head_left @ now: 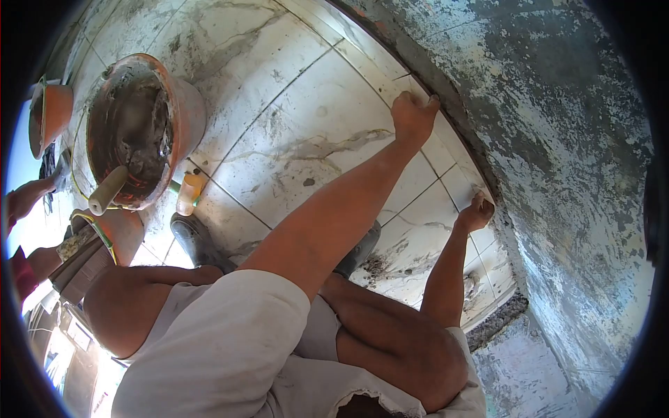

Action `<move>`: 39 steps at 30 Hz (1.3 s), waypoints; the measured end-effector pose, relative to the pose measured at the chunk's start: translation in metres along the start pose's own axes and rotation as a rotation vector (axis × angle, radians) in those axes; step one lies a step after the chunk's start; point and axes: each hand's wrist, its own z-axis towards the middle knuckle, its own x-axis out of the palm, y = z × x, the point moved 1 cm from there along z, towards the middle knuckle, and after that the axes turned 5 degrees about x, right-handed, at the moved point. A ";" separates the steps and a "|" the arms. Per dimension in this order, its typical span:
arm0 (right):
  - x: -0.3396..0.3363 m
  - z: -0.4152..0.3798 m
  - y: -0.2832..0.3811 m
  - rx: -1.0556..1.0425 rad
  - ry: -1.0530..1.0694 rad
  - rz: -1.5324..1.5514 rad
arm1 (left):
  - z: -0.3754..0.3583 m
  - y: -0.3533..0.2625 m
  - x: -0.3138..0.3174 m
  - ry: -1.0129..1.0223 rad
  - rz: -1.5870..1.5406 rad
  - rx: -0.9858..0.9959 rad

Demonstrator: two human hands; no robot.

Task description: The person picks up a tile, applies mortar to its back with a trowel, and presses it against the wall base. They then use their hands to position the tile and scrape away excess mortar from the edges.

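Note:
My left hand (415, 117) is closed at the top edge of a narrow white marbled skirting tile (439, 150) standing against the wall's foot. Lower down the same strip of tiling, my right hand (477, 212) is also curled over the top edge, its fingertips partly hidden. Behind the tiles runs a rough grey mortar gap (446, 76). To my left, a large orange bucket (188, 115) holds wet grey mortar (132, 118), and a tool with a pale handle (108, 190) leans out over its rim.
The peeling grey-blue wall (557, 139) rises on the right. Dirty marbled floor tiles (300, 118) spread before me. A yellowish bottle (189, 194) stands near my boot (198, 240). At far left are a smaller orange bucket (59, 108) and another person's hand (31, 198).

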 end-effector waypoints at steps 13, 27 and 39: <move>-0.005 0.003 -0.002 -0.022 0.060 0.023 | -0.001 -0.024 0.010 -0.006 0.024 -0.023; -0.011 -0.002 0.024 -0.212 0.085 -0.410 | 0.001 -0.016 0.008 -0.009 0.021 0.081; -0.008 0.001 0.010 -0.112 0.061 -0.261 | -0.009 -0.004 -0.009 0.067 0.106 0.180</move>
